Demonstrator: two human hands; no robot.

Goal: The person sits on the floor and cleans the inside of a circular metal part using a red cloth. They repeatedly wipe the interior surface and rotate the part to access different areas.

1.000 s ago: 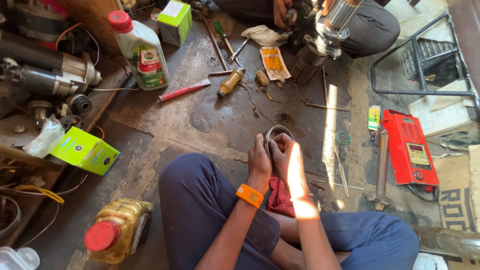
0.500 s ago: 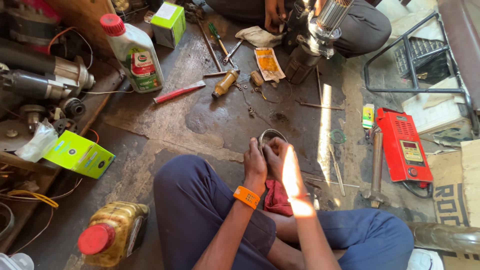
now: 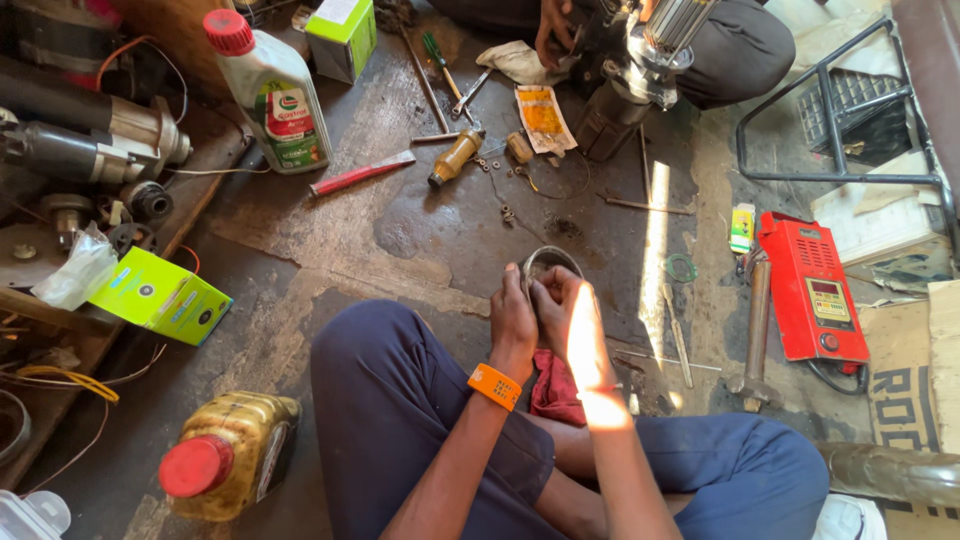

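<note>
On the oily workshop floor (image 3: 420, 230), left hand (image 3: 514, 322) and right hand (image 3: 560, 305) both clasp one metal ring (image 3: 551, 257); two oil bottles (image 3: 270, 95) sit well left.

a white oil bottle (image 3: 272, 92) with a red cap stands on the floor at upper left, its label green and red. behind it sits a green carton (image 3: 343, 36) with a white top label. a lime-green box (image 3: 160, 296) with blue edging lies tilted at the left. a yellow oil jug (image 3: 230, 455) with a red cap lies at lower left. a flat orange-and-white sachet (image 3: 545, 118) lies near the top centre. a small yellow-green packet (image 3: 741, 227) lies beside the red device (image 3: 813, 290), which carries a small pale screen (image 3: 829, 298). printed cardboard (image 3: 906, 398) lies at the right edge.
</note>
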